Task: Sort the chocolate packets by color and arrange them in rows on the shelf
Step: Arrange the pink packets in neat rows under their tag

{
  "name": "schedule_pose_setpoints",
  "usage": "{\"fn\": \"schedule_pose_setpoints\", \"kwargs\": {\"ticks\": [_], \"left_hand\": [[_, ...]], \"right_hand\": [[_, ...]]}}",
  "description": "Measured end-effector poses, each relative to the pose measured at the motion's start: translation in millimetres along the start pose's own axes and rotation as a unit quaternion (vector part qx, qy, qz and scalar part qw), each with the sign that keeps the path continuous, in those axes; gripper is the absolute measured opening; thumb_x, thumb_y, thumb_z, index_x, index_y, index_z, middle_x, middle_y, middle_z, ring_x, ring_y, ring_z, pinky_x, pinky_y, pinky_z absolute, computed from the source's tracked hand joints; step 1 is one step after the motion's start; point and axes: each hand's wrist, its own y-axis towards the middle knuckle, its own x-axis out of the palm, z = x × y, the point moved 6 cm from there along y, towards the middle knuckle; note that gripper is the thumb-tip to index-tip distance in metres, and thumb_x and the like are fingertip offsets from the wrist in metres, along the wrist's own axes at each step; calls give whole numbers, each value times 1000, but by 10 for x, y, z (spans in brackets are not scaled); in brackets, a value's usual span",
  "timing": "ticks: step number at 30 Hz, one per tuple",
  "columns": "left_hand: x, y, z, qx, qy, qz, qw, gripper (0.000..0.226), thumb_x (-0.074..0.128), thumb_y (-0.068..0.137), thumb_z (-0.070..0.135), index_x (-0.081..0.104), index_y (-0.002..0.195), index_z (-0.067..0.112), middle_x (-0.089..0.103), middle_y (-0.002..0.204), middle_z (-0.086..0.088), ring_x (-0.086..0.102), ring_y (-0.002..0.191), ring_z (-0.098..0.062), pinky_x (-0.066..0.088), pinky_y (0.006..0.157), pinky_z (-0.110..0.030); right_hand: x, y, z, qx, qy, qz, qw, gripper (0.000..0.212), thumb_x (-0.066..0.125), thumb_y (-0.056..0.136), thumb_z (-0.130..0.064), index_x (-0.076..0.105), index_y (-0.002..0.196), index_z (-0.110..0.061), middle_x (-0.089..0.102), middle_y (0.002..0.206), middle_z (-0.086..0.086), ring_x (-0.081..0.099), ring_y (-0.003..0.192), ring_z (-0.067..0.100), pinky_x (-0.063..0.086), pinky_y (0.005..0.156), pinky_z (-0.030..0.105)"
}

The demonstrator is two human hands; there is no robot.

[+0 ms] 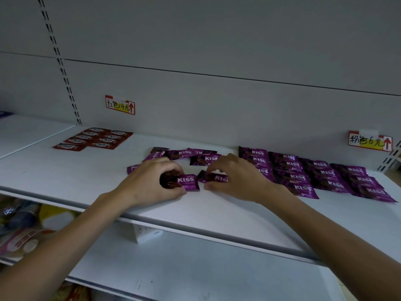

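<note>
On the white shelf [65, 170], red packets [95, 139] lie in neat rows at the back left. Purple KISS packets [321, 174] are lined up in rows at the right. Several loose purple packets [191, 154] lie in the middle behind my hands. My left hand [152, 181] grips one purple packet [187, 181] at its left end. My right hand [236, 179] pinches another purple packet [214, 178], tilted, just to the right of the first. The two held packets almost touch.
A red price tag [120, 104] hangs on the back wall above the red packets, another tag [370, 141] at the far right. A slotted upright [63, 68] runs up the wall. A lower shelf [195, 268] holds a small white box [143, 232]; goods sit at bottom left.
</note>
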Motion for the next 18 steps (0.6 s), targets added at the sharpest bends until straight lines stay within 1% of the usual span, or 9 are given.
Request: {"fn": "schedule_pose_setpoints", "kwargs": {"ticks": [2, 6, 7, 9, 10, 11, 13, 16, 18], "left_hand": [[-15, -2, 14, 0, -7, 8, 1000, 59, 55, 57, 70, 64, 102, 33, 58, 97, 19, 54, 91, 1, 47, 78, -23], [-74, 1, 89, 10, -25, 26, 999, 58, 56, 56, 68, 64, 99, 30, 58, 94, 18, 54, 88, 2, 45, 76, -21], [-91, 8, 120, 15, -27, 33, 999, 58, 56, 56, 68, 64, 100, 30, 57, 93, 20, 53, 88, 2, 44, 75, -20], [-119, 36, 193, 27, -31, 47, 998, 61, 54, 58, 68, 63, 104, 30, 55, 94, 22, 53, 88, 3, 42, 75, -17], [-127, 59, 239, 33, -32, 54, 997, 61, 54, 59, 68, 63, 104, 29, 55, 94, 23, 53, 88, 4, 41, 75, -14], [-126, 90, 300, 40, -33, 60, 997, 60, 54, 60, 67, 64, 105, 28, 54, 94, 24, 52, 87, 5, 38, 75, -9], [-73, 179, 461, 59, -39, 59, 996, 60, 54, 62, 65, 64, 105, 26, 55, 94, 23, 53, 87, 6, 36, 74, -4], [104, 364, 781, 94, -48, 47, 993, 60, 53, 63, 64, 65, 106, 23, 58, 95, 16, 55, 88, 0, 39, 78, -10], [255, 511, 1038, 113, -58, 37, 991, 61, 52, 62, 65, 65, 105, 24, 58, 94, 17, 55, 88, -1, 39, 77, -10]], "right_hand": [[5, 2, -3, -4, 2, -5, 1000, 38, 61, 83, -45, 64, 112, -20, 64, 107, -1, 55, 96, 16, 45, 78, 28], [-5, 33, -36, -20, 56, -15, 998, 34, 66, 82, -36, 65, 109, -17, 67, 106, -1, 59, 95, 13, 48, 80, 25], [-23, 31, -27, -19, 69, -5, 997, 36, 68, 80, -35, 64, 110, -16, 67, 106, 0, 60, 94, 12, 47, 78, 21], [-104, -9, 34, 0, 101, 27, 995, 41, 72, 77, -34, 63, 111, -13, 67, 104, 0, 60, 89, 9, 43, 71, 8], [-166, -44, 86, 11, 111, 44, 993, 41, 74, 75, -32, 63, 110, -13, 67, 102, 0, 59, 86, 7, 41, 68, 5], [-240, -88, 145, 20, 115, 59, 991, 41, 75, 74, -31, 63, 108, -13, 67, 100, -1, 58, 84, 6, 41, 67, 4], [-404, -219, 287, 34, 103, 81, 991, 39, 76, 73, -31, 63, 106, -15, 65, 96, -5, 58, 83, 7, 45, 73, 10], [-652, -511, 543, 61, 84, 101, 989, 38, 76, 73, -30, 63, 106, -17, 63, 94, -7, 56, 84, 5, 43, 76, 10], [-800, -766, 753, 88, 68, 109, 988, 36, 75, 74, -31, 65, 106, -18, 63, 96, -6, 56, 85, 6, 44, 78, 14]]}}
